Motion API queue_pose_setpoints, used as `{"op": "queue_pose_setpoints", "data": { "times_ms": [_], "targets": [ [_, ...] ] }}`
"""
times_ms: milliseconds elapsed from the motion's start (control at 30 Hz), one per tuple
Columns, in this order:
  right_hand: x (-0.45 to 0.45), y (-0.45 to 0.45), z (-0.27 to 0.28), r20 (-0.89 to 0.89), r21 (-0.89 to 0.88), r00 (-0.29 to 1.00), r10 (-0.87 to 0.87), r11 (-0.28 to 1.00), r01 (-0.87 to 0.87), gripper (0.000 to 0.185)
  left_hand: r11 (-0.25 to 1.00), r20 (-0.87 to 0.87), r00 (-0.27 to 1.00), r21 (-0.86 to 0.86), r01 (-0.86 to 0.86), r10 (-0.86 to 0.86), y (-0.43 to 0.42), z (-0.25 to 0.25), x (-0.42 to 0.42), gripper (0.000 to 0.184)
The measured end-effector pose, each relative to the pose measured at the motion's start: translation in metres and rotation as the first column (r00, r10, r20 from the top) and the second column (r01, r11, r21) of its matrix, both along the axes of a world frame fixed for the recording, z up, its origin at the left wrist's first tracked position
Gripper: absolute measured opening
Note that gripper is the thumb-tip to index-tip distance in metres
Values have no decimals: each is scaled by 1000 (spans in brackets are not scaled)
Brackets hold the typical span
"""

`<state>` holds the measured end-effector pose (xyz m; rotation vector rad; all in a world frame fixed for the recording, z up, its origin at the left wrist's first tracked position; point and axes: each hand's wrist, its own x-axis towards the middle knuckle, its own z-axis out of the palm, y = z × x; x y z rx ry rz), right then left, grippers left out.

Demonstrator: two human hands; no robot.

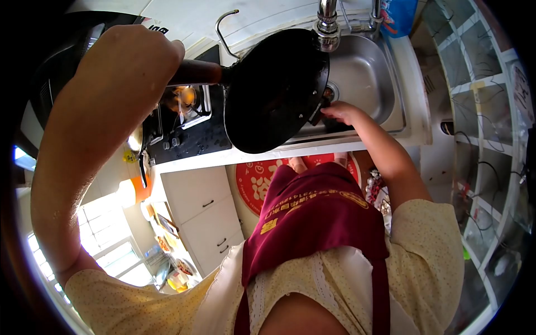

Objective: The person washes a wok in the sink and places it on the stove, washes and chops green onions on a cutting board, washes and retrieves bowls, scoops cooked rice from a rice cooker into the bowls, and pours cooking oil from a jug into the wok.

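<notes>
A large black wok (pixel 276 92) is held up, tilted, between the stove and the sink. My left hand (pixel 131 56) is closed around its long dark handle (pixel 195 73). At the opposite side of the wok, the fingers of my right hand (pixel 341 112) are closed on the small side handle (pixel 319 111). The wok's dark surface shows no food that I can make out. Part of the steel sink (pixel 363 75) and the counter behind are hidden by the wok.
Above the sink stands a chrome faucet (pixel 328 28). On the left is a black gas stove (pixel 192 137) with an orange glow at its burner (pixel 185 99). A blue bag (pixel 398 17) stands behind the sink. A wire-hung white rack (pixel 480 86) rises at the right.
</notes>
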<state>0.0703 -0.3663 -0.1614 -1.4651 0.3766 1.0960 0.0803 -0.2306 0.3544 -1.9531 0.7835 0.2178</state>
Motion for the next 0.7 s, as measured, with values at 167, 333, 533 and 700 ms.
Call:
{"op": "queue_pose_setpoints", "data": {
  "times_ms": [167,333,533,700],
  "targets": [
    [0,3,-12,5,-1,1000,-11,1000,11,26,1000,9,1000,-12,23,-22,3,0,-3,28],
    [-1,5,-15,15,-15,1000,-20,1000,20,25,997,14,997,-33,70,-70,5,1,-7,29],
    [-4,5,-14,34,-38,999,-32,999,34,23,988,-29,997,137,-70,75,-13,4,-14,18],
    [2,1,-27,8,49,999,-36,998,36,19,914,-61,949,294,-279,309,-48,16,-14,12]
  ]
}}
